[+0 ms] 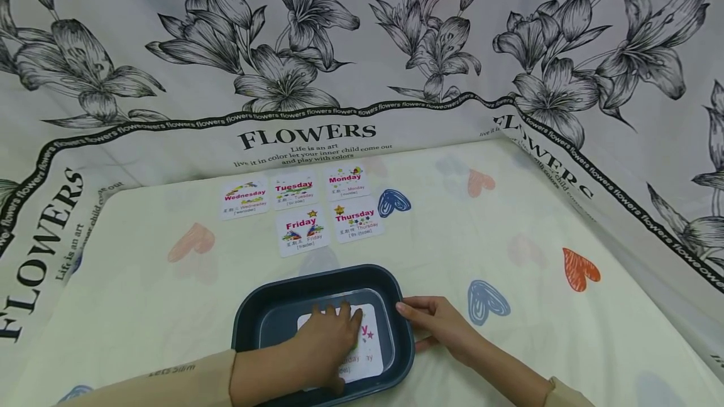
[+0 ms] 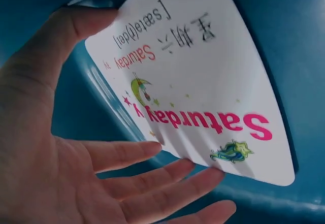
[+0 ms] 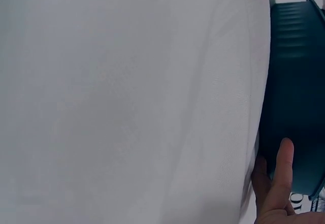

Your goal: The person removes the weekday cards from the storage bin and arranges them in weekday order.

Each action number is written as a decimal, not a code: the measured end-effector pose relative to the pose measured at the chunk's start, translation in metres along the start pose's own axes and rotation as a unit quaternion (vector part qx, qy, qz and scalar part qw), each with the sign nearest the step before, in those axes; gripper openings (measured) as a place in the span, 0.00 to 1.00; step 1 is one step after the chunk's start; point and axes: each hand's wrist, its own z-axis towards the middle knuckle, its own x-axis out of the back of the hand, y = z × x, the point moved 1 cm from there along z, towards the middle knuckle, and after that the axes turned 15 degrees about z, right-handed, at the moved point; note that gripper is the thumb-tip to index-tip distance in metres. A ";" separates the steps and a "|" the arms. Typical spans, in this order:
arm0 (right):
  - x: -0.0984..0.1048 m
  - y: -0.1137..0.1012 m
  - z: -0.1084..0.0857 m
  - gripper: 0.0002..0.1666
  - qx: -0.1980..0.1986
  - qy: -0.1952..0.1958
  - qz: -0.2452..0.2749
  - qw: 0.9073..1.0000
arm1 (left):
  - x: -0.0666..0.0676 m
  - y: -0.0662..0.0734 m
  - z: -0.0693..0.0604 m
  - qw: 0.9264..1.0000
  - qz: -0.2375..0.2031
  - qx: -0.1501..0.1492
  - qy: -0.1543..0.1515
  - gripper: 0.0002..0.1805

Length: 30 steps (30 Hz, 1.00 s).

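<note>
My left hand [image 1: 328,344] reaches into a dark blue tray [image 1: 257,297] over a white "Saturday" card [image 2: 213,76]. In the left wrist view the thumb touches one corner of the card, and nearly straight fingers lie at another edge. Part of a second printed card [image 2: 127,100] shows at the Saturday card's side. My right hand [image 1: 447,325] holds the tray's right side, with the thumb at the rim and fingers along the outer wall. In the right wrist view that hand [image 3: 277,188] is partly cut off beside the tray wall [image 3: 294,92].
Behind the tray, weekday cards lie in two rows: Wednesday [image 1: 245,197], Tuesday [image 1: 295,188] and Monday [image 1: 346,181] at the back, Friday [image 1: 302,230] and Thursday [image 1: 359,220] in front. A heart-print cloth [image 1: 537,206] covers the table. Flower-print fabric [image 1: 362,49] hangs around it.
</note>
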 end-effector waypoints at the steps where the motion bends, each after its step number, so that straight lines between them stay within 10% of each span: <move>1: 0.000 0.000 0.000 0.41 -0.001 0.001 0.000 1.000 | 0.000 0.001 0.000 1.000 0.011 -0.001 0.005 0.54; 30: 0.001 0.001 -0.001 0.39 0.009 -0.008 0.011 1.000 | -0.006 -0.013 0.001 0.997 -0.041 -0.065 -0.002 0.60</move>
